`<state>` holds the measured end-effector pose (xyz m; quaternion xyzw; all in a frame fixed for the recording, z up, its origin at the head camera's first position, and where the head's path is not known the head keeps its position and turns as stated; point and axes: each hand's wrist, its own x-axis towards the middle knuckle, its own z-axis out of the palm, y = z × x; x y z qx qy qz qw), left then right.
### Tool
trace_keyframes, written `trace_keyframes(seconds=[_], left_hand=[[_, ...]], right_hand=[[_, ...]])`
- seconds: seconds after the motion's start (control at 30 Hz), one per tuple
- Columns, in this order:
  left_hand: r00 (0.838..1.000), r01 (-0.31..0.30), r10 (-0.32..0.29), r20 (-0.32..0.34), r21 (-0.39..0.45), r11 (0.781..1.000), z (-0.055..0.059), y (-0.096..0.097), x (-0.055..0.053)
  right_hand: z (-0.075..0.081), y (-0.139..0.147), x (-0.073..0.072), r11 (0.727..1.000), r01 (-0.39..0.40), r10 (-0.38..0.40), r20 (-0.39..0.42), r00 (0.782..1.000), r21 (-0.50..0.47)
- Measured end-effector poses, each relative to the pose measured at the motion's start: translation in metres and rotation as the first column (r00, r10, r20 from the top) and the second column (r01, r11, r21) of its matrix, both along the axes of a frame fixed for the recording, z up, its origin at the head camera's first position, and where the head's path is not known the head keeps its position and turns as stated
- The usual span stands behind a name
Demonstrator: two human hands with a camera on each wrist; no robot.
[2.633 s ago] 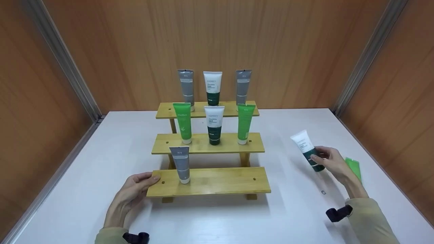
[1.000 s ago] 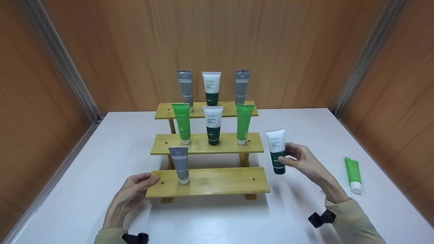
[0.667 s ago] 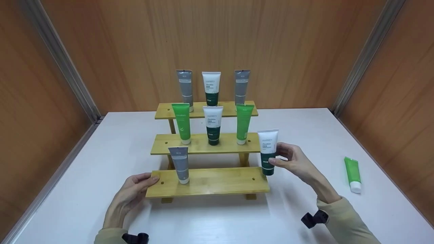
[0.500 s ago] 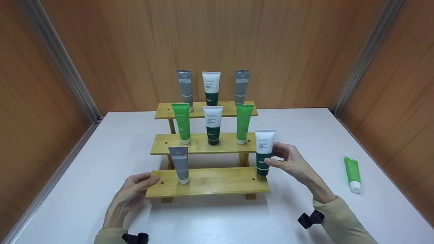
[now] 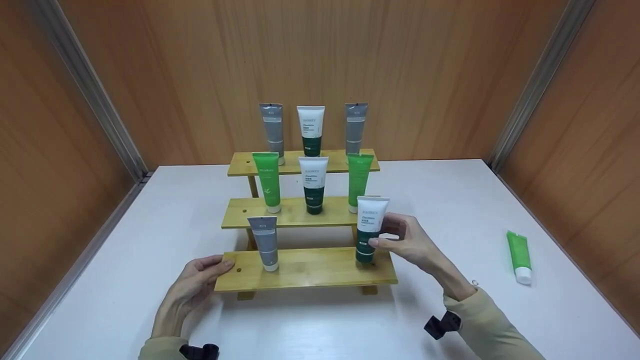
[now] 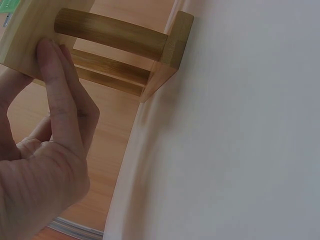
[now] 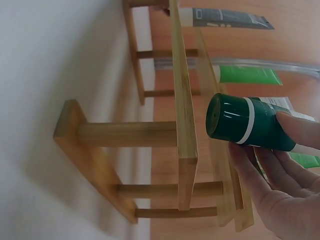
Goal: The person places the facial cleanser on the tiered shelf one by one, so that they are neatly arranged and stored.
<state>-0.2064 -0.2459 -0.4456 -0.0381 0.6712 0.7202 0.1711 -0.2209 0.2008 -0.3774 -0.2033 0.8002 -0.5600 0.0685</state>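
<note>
My left hand (image 5: 197, 280) pinches the left end of a three-tier wooden display stand (image 5: 315, 280), thumb on top of the lowest shelf; in the left wrist view its fingers (image 6: 60, 100) press the underside. My right hand (image 5: 412, 245) holds a white and dark green squeeze tube (image 5: 371, 220) upright, cap down, above the right part of that shelf. In the right wrist view the tube's dark green cap (image 7: 227, 120) looks slightly apart from the shelf board (image 7: 185, 120). A grey tube (image 5: 265, 242) stands on the same shelf, toward the left.
On the middle shelf stand a green tube (image 5: 268, 180), a white and green tube (image 5: 314, 182) and another green tube (image 5: 359, 177). The top shelf bears two grey tubes and a white one (image 5: 311, 127). One green tube (image 5: 520, 257) lies on the white table at right. Wooden walls surround the table.
My right hand has carried the white and green tube leftward from beside the lying green tube, turning it upright, to over the bottom shelf. The left hand stays on the shelf end.
</note>
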Motion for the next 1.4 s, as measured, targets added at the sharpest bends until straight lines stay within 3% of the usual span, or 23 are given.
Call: trace_keyframes(seconds=[0.57, 0.9, 1.4], left_hand=[[1.0, -0.017, 0.017, 0.009, 0.004, 1.0, 0.0, 0.001, 0.0], [1.0, -0.021, 0.021, 0.021, 0.005, 1.0, 0.0, 0.001, 0.0], [1.0, -0.026, 0.026, 0.002, -0.019, 0.999, -0.001, 0.002, 0.001]], right_hand=[[-0.004, -0.042, 0.001, 1.0, -0.02, 0.02, 0.013, 1.0, -0.015], [-0.008, -0.058, 0.0, 0.998, -0.049, 0.048, -0.035, 0.998, -0.028], [-0.01, -0.08, 0.001, 0.995, -0.051, 0.053, 0.023, 0.998, -0.083]])
